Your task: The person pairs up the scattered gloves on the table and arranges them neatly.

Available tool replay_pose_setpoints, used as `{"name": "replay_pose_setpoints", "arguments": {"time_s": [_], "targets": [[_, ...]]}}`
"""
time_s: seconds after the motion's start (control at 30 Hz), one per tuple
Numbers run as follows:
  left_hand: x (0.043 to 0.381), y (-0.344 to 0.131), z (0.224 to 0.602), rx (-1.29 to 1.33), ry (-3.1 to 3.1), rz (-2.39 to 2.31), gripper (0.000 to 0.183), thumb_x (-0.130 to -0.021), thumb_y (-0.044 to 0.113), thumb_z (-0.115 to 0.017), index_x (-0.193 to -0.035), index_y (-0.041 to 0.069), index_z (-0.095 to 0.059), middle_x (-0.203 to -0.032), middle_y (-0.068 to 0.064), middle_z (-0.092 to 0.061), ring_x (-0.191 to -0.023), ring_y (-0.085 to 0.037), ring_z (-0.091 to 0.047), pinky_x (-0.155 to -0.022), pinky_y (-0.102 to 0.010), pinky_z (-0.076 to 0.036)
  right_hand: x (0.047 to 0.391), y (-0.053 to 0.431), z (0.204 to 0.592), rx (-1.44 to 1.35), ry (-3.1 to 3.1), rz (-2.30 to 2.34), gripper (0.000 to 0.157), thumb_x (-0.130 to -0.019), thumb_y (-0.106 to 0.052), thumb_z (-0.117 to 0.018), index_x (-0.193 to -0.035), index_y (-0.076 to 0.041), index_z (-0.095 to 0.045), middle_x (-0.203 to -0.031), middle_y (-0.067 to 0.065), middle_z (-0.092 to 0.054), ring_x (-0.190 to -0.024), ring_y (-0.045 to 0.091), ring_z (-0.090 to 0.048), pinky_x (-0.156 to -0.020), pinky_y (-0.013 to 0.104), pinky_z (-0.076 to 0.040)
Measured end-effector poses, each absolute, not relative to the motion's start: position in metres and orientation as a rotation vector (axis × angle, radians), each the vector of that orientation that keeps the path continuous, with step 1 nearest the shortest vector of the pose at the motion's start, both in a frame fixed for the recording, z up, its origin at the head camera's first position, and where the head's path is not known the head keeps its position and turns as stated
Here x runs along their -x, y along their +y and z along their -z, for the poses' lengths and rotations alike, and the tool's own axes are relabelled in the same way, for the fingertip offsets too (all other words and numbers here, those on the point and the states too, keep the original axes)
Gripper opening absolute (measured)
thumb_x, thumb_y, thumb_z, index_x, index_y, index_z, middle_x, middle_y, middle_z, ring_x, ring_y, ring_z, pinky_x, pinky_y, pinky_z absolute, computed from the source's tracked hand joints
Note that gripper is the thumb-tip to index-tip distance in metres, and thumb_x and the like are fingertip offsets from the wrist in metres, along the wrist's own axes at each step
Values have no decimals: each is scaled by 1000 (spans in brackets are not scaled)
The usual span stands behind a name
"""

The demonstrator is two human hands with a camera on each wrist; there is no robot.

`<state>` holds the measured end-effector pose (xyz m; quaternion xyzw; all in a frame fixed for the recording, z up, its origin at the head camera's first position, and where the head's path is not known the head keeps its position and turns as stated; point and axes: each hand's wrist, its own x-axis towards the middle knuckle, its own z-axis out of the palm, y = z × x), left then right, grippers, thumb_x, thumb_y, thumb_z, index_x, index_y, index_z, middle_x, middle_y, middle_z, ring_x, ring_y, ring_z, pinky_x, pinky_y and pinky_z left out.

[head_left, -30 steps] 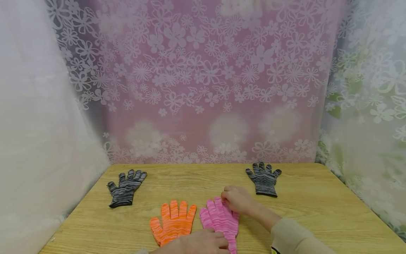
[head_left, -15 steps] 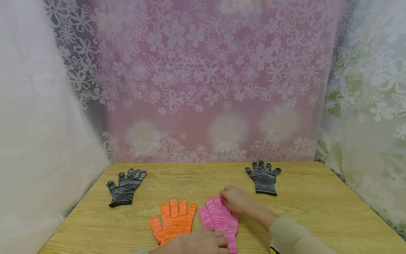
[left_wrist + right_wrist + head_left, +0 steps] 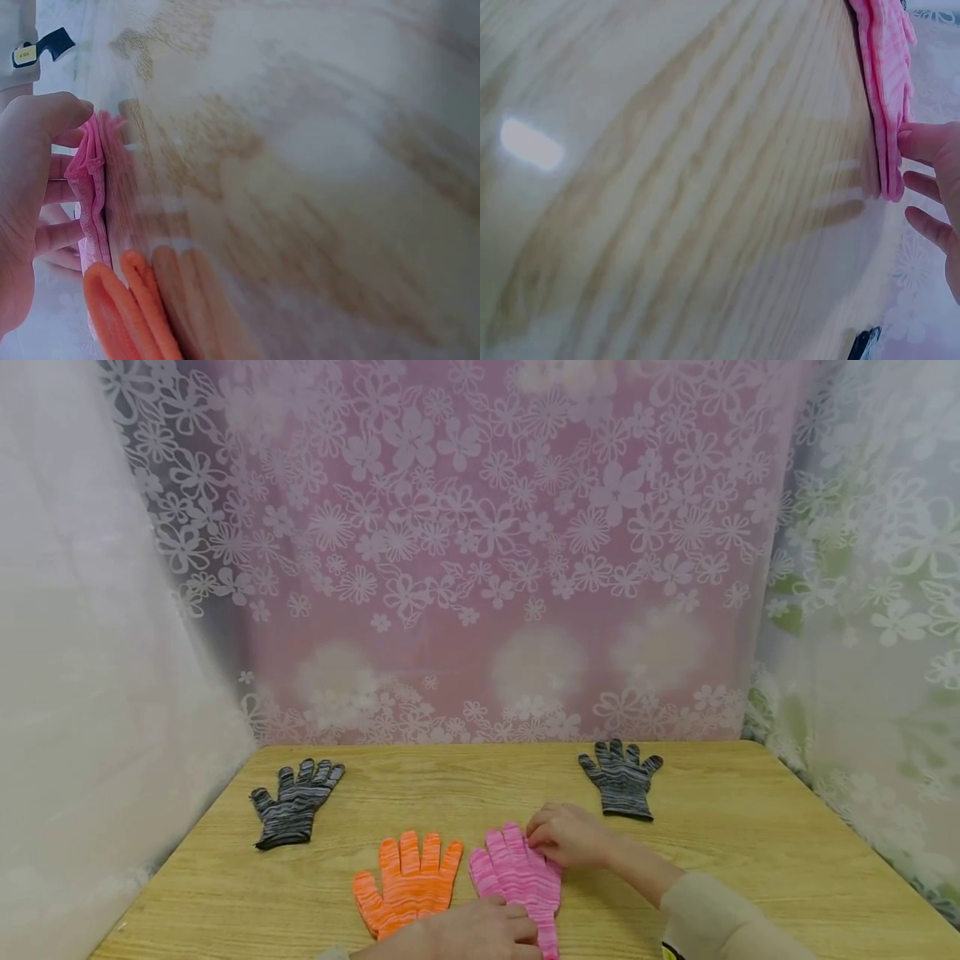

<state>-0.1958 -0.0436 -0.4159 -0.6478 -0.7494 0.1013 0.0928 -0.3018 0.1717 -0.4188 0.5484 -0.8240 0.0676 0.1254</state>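
A pink striped knit glove [image 3: 525,881] lies flat, fingers away from me, with a narrow strip trailing from its cuff end. My left hand [image 3: 476,935] is over its lower part; in the left wrist view, thumb and fingers pinch a raised pink fold [image 3: 91,172]. At the far end, my right hand [image 3: 570,835] is beside the glove's finger tips. The right wrist view shows one digit touching the pink glove [image 3: 889,90], other fingers loosely apart. Just left lies an orange striped glove [image 3: 416,881], its cuff partly hidden by my left hand.
Two dark grey striped gloves lie farther back on the wooden table [image 3: 450,785]: one grey glove [image 3: 296,806] at left, another grey glove [image 3: 622,781] at right. Flowered curtains [image 3: 495,568] hang behind and along both sides.
My right hand has shifted slightly right and its fingers have loosened at the pink glove's finger tips. The left hand and the gloves stay nearly in place.
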Motion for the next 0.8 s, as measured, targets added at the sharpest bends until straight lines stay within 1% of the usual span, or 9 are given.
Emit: {"name": "replay_pose_setpoints", "arguments": {"time_s": [0.13,0.33,0.6,0.8], "targets": [[196,-43,416,1911,-2210,-319,25,-93,40,-47,-111,28,-60,-106,13,-53,-96,1,-46,-72,-10,-35,301,176,419,-1597,-2366,-192,10,-80,-9,-67,-88,-12,-73,-94,-1,-66,-89,14,-59,-78,29,-47],[195,-43,416,1893,-2189,-338,24,-92,40,-48,-110,29,-60,-106,13,-54,-96,0,-46,-70,-11,-35,303,181,423,-1572,-2267,-160,9,-75,-8,-69,-81,-15,-70,-88,-3,-64,-85,14,-57,-71,27,-45],[196,-43,416,1907,-2213,-333,25,-93,41,-47,-111,29,-59,-107,14,-53,-96,1,-45,-72,-10,-35,301,177,422,-1519,-2330,-154,6,-79,-8,-66,-82,-13,-68,-88,-3,-62,-85,14,-57,-74,28,-47],[196,-43,416,1916,-2195,-282,24,-94,40,-47,-109,28,-61,-103,13,-54,-92,1,-45,-70,-9,-34,299,163,414,-1476,-2326,-260,7,-79,-5,-66,-84,-10,-68,-87,-2,-62,-82,14,-58,-73,26,-47]]}}
